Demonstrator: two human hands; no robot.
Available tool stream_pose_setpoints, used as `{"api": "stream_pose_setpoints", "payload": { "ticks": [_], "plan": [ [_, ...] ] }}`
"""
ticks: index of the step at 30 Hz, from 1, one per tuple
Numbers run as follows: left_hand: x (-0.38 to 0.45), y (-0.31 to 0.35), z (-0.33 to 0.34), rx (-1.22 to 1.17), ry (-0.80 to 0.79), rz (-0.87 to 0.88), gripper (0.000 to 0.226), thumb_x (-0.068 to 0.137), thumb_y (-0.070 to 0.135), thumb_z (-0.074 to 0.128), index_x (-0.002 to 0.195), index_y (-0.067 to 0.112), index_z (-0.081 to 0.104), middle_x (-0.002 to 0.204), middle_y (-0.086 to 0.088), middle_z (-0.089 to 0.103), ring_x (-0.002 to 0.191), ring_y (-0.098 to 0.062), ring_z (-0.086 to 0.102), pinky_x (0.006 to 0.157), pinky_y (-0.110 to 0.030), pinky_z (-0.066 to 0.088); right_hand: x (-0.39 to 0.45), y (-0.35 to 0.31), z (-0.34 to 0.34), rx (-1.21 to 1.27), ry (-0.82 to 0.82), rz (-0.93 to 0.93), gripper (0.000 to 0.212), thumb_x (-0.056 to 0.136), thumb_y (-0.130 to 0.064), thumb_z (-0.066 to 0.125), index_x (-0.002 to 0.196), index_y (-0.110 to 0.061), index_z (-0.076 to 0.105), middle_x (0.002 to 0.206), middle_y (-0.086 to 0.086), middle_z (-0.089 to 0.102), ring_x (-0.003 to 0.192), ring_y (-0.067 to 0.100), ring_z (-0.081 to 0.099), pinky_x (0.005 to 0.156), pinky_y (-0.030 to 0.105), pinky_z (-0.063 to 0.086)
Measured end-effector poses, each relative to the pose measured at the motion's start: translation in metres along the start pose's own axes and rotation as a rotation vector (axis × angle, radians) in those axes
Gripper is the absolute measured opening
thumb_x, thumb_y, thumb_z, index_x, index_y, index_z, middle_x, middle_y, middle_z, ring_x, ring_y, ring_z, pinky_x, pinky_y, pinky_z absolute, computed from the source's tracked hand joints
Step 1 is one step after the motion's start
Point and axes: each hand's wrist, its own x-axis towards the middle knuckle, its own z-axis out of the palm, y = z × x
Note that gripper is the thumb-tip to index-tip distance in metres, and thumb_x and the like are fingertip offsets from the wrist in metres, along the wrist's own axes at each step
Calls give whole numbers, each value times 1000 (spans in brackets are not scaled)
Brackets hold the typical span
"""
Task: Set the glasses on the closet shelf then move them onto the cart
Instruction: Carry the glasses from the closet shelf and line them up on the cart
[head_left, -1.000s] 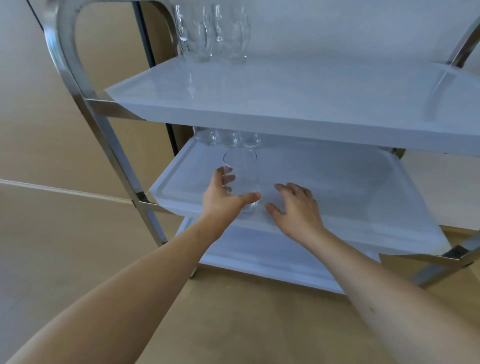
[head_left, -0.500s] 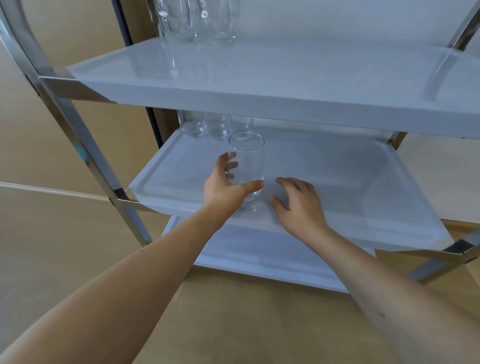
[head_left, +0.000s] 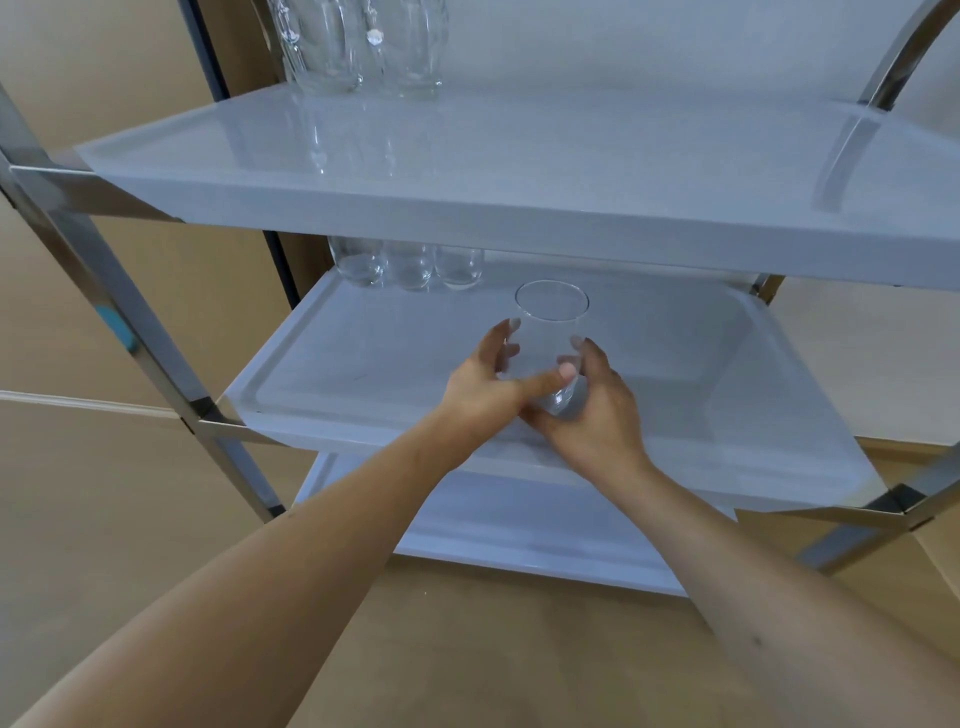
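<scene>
Two bare forearms reach in from the near edge toward the cart's middle tray (head_left: 332, 374). The left hand (head_left: 480, 382) is curled around a clear tumbler (head_left: 551, 343), with the thumb across its front, and the right hand (head_left: 597, 400) cups its lower right side. The tumbler is upright near the front of the tray; I cannot tell if its base already touches.

Behind it, three glasses (head_left: 408, 265) stand in a row at the back left. Higher and farther, more glasses (head_left: 363, 47) stand on the top tray (head_left: 571, 156).

I judge this as the placing step on the cart. The next move needs a gentle slide toward the row without knocking it, then letting go.
</scene>
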Motion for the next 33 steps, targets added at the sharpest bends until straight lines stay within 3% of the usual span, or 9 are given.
{"api": "stream_pose_setpoints", "payload": {
  "ticks": [3,7,10,13,17,26,33],
  "plan": [
    [0,4,-12,50,39,33,83,68,69,69,144,42,48,137,9,55,130,-9,50,102,-27,39,3,1,4,27,25,6,93,71,-46,88,145,-21,40,128,-4,62,121,21,57,94,32,45],
    [6,-14,-34,506,95,178,63,96,63,53,150,33,44,151,3,49,144,-17,33,114,-32,28,13,4,9,50,24,16,91,69,-44,90,142,-21,41,128,-2,62,117,23,59,97,38,48],
    [15,-29,-47,831,107,221,69,97,66,46,154,28,39,156,1,43,147,-24,25,117,-36,24,26,6,13,65,36,20,92,66,-46,92,140,-22,41,128,-2,63,115,22,61,99,40,48],
    [31,-36,-56,996,93,194,66,97,64,44,154,32,37,160,3,36,150,-27,20,122,-40,21,41,8,20,90,42,18,94,63,-45,94,139,-21,42,125,-1,63,111,23,63,99,40,50],
    [48,-42,-66,1075,78,160,63,96,66,44,151,34,41,158,6,38,148,-25,25,121,-37,20,57,12,29,125,65,8,95,59,-39,97,136,-20,45,123,2,63,109,21,64,99,40,51],
    [59,-57,-68,1125,164,222,52,94,66,45,125,27,62,136,5,58,126,-25,47,106,-38,33,101,9,44,116,89,11,91,61,-35,97,135,-17,47,121,-1,60,100,13,61,85,18,42],
    [60,-59,-69,1104,177,235,52,93,67,44,124,30,61,131,7,57,120,-23,46,102,-38,32,136,10,52,94,86,12,89,63,-36,96,135,-15,47,121,-2,59,106,17,62,88,22,44]
  ]
}}
